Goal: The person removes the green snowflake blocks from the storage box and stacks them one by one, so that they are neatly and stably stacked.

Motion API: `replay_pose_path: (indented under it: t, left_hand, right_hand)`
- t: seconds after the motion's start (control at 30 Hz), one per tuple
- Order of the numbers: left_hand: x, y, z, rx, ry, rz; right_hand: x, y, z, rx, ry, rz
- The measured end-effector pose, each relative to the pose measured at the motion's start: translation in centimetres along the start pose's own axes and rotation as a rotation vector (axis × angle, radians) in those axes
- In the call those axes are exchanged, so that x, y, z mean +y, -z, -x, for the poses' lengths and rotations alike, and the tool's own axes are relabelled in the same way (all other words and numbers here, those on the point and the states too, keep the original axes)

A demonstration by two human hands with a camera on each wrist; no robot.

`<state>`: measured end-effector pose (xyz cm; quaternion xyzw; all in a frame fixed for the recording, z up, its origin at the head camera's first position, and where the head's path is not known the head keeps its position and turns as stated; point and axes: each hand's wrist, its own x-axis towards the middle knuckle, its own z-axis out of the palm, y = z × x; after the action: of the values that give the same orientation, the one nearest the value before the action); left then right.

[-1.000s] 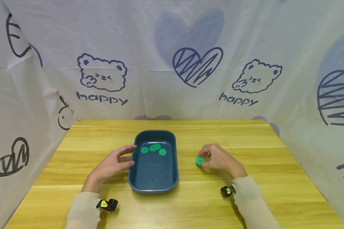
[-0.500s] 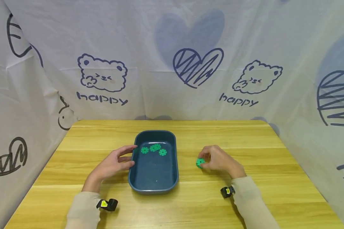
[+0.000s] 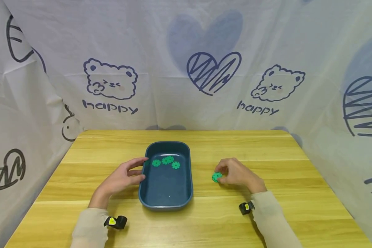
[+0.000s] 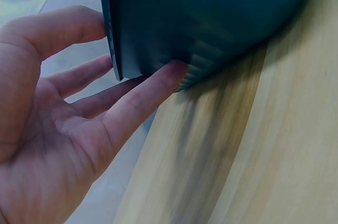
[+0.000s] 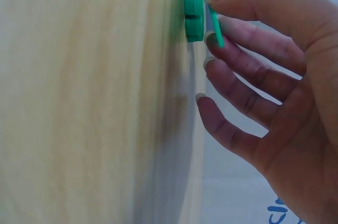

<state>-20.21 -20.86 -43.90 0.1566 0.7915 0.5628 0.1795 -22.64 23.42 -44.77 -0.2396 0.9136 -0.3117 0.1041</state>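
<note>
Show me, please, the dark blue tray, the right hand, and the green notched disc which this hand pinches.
Dark blue tray (image 3: 166, 187): head view, bare inside floor.
Right hand (image 3: 237, 173): head view, back of the hand.
Green notched disc (image 5: 216, 26): right wrist view, its thin edge.

white cloth backdrop (image 3: 170, 106) | two line-drawn bears (image 3: 111, 81) above "happy" lettering (image 3: 109, 107) | scribbled heart (image 3: 211, 74) between them | wood-grain table (image 3: 210, 224)

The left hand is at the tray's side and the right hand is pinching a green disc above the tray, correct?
Not quite: the head view shows the right hand pinching the green disc above the table, beside the tray, not over it. The left hand is at the tray's side.
</note>
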Motion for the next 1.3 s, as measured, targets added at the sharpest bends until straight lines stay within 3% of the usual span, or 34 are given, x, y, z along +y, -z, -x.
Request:
replay_pose_path:
  t: [0.8, 1.3]
  left_hand:
    - [0.17, -0.01, 0.04, 0.009, 0.009, -0.019]
    - [0.27, -0.01, 0.02, 0.004, 0.01, -0.013]
  right_hand:
    - [-0.17, -0.06, -0.16, -0.015, 0.031, 0.026]
    - [0.07, -0.15, -0.2, -0.041, 0.062, -0.013]
